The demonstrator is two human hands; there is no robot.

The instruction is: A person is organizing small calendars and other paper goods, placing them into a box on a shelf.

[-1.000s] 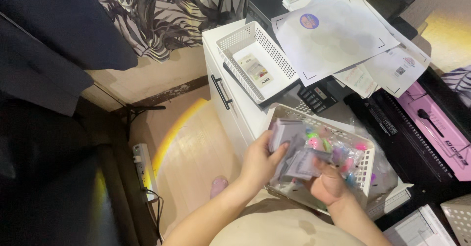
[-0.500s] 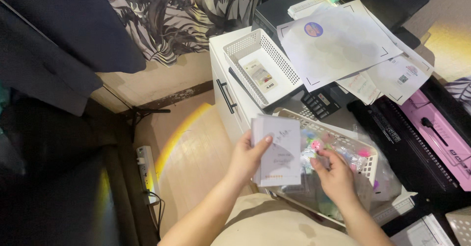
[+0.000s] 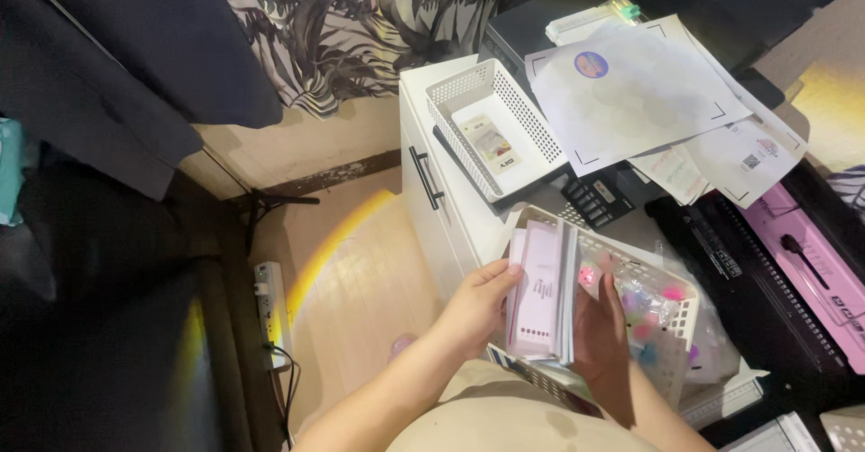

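Both hands hold a thin stack of pale pink and white packets [image 3: 541,294]. The left hand [image 3: 476,308] has its grip closed on the stack's left edge, thumb on top. The right hand [image 3: 602,330] has its grip closed on the right edge, fingers wrapped behind.

Half a second ago the stack lay flatter, with its wide face up. Now it is turned more on its side, so the thin edges show. It has also come a little closer to the body.

Just behind the right grip sits a white basket [image 3: 671,303] with small bright things in it. A second ago both hands were down inside that basket. Now they are up in front of it.

Farther off, beyond the left grip, a smaller white basket [image 3: 468,91] rests on a white cabinet [image 3: 428,200]. Sheets of paper [image 3: 631,91] lie past the right grip, on a dark tabletop [image 3: 766,317].
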